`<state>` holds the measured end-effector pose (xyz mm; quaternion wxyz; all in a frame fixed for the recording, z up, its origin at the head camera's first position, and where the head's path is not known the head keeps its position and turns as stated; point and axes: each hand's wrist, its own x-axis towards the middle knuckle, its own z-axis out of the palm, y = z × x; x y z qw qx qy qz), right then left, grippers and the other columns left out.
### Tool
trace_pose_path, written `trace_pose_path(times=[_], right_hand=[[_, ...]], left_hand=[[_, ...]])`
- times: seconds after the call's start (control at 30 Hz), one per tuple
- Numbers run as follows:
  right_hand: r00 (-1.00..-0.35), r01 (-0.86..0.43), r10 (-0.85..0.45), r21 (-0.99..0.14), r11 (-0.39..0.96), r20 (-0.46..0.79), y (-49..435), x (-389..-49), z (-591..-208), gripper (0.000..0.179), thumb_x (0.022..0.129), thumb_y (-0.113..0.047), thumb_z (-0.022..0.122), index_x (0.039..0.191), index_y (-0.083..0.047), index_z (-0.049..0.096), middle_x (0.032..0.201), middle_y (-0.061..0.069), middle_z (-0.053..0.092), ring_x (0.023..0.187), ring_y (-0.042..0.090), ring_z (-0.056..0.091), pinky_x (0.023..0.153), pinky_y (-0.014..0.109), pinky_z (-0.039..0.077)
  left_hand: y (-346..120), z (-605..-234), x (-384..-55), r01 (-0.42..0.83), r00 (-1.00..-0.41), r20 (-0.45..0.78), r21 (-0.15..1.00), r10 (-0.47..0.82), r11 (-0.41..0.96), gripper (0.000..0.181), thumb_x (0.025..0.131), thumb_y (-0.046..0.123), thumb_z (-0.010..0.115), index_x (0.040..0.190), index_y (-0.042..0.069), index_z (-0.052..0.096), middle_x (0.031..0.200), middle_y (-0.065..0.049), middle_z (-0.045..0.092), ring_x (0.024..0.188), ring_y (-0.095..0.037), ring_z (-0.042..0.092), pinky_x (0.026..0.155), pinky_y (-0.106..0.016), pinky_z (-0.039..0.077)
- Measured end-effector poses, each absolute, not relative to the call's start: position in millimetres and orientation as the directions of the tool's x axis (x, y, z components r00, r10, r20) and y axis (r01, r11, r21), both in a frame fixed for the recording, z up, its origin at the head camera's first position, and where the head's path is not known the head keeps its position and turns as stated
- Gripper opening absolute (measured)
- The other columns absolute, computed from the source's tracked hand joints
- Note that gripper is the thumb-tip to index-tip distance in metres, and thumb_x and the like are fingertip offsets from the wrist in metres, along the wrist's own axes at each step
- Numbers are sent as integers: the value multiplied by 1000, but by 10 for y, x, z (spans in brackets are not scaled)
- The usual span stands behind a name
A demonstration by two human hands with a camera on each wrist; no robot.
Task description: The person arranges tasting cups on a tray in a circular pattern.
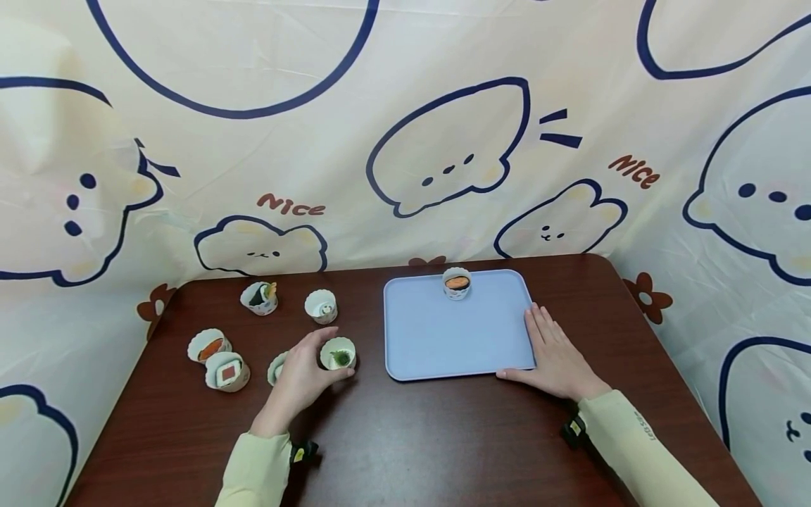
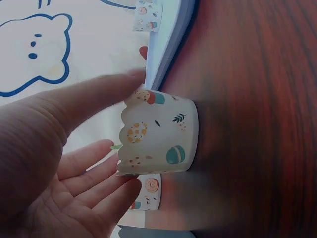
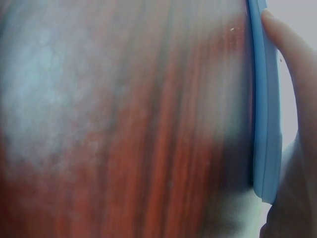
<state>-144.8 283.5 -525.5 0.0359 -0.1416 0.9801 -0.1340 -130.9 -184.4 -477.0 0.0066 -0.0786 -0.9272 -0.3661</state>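
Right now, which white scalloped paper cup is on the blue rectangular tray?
The cup holding an orange-topped piece, at the tray's far edge; the other cups are left of the tray.

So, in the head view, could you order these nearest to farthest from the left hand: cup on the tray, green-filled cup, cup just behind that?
1. Green-filled cup: between thumb and fingers of the left hand.
2. Cup just behind it: beyond the hand.
3. Cup on the tray: farther off, right.

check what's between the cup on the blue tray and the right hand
Just the bare surface of the blue tray lies between the cup and the right hand, as the head view shows.
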Motion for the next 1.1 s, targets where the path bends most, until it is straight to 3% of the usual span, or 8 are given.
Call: trace_pose_path(times=[0.5,1.1], right_hand=[[-957,-269,-287,-269,925,-29,2837,-1461,-5269,133,77,-89,55,161,3,8,167,22,2,153,37,1,121,55,11],[-955,-278,-295,-270,922,-27,2852,-1463,-5269,131,78,-87,55,161,2,9,167,22,4,153,37,3,121,55,12]], left_hand=[[-1811,-4807,-1302,81,-994,5,685,107,724,77,73,0,88,140,-7,50,136,-26,56,122,-39,55,102,-54,45],[-1798,-4787,-1336,29,-996,-46,659,79,752,73,75,2,87,137,-7,50,131,-25,56,119,-39,55,99,-54,46]])
